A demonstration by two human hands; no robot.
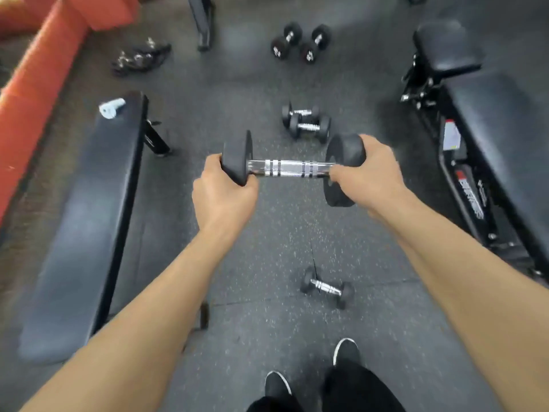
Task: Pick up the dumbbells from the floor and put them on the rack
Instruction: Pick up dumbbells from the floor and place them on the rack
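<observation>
A black dumbbell [292,168] with a chrome handle hangs level above the floor, carried by both hands. My left hand [221,193] grips its left head and my right hand [367,176] wraps its right head. A small dumbbell [326,287] lies on the floor below, near my feet. Two more small dumbbells [307,122] lie side by side just beyond the held one. A pair of larger black dumbbells [300,43] rests farther back. No rack is in view.
A flat black bench [89,221] with a pale blue object [111,107] on its far end runs along the left. Another black bench [487,138] stands at the right. An orange padded wall [35,93] borders the left side. Straps [139,58] lie on the floor at back left.
</observation>
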